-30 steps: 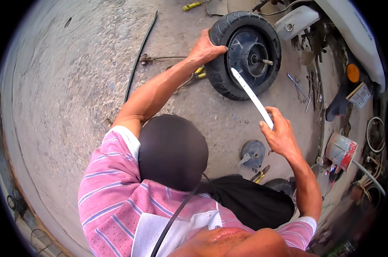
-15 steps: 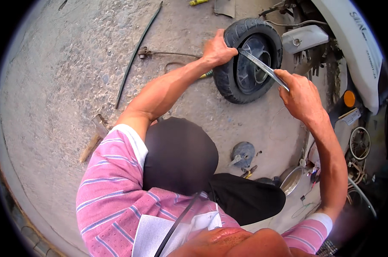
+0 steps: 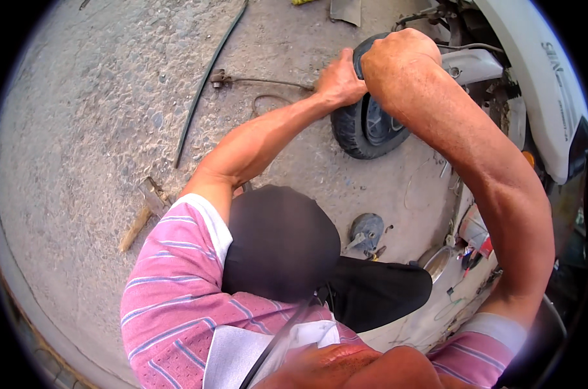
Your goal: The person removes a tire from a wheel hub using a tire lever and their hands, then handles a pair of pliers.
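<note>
A black scooter tyre (image 3: 355, 133) stands tilted on the ground ahead of me, with a dark wheel rim (image 3: 383, 125) inside it. My left hand (image 3: 341, 81) grips the near left side of the tyre, its fingers over the tread. Across the tyre's upper part comes my right hand (image 3: 401, 55), closed in a fist with the back of the hand towards me. The hand and forearm cover much of the wheel. The metal tyre lever that this hand held a moment ago is hidden behind it now.
A white scooter body (image 3: 534, 71) stands at the right. On the ground lie a thin green hose (image 3: 210, 78), a cable with a metal end (image 3: 219, 78), a wooden-handled hammer (image 3: 138, 223), a round brake plate (image 3: 368, 230) and a metal bowl (image 3: 436, 262).
My right hand has swung forward and left over the wheel, taking the tyre lever from view. My left hand has shifted slightly right with the tyre, which stands a little more upright.
</note>
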Tool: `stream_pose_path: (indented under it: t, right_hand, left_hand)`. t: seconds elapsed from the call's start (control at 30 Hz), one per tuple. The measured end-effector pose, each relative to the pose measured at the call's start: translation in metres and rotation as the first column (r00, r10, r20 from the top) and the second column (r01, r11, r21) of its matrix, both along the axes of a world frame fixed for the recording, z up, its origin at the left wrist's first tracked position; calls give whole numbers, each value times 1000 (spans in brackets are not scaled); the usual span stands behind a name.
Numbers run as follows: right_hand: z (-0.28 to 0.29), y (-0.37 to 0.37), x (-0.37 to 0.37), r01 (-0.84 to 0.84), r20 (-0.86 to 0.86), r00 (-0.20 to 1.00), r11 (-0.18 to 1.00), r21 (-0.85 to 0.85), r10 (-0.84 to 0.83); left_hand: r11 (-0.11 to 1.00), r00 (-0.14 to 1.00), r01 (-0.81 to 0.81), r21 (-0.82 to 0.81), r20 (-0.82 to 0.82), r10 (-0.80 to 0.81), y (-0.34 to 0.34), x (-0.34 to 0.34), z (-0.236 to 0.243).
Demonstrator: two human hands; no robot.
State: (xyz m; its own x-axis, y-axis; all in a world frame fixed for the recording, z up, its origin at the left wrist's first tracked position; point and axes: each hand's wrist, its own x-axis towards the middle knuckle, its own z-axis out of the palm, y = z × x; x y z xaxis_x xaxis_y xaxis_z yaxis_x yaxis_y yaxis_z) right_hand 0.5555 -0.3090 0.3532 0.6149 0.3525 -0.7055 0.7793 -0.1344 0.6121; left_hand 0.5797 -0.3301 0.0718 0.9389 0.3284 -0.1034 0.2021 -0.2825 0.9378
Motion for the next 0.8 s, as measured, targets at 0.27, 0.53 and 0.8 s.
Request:
stream_pose_path:
  t: [0.27, 0.53, 0.8]
  right_hand:
    - [9, -20, 18, -73, -51, 996, 989, 128, 80]
    - [-38, -153, 1, -58, 73, 997, 862, 504, 25]
    - [-43, -209, 6, -8, 55, 997, 672, 741, -48]
  left_hand:
    - [994, 999, -41, -105, -33, 37, 4, -11, 22]
    - [988, 999, 34, -148, -25, -38, 12, -11, 27]
    - [977, 996, 54, -207, 77, -39, 11, -13, 21]
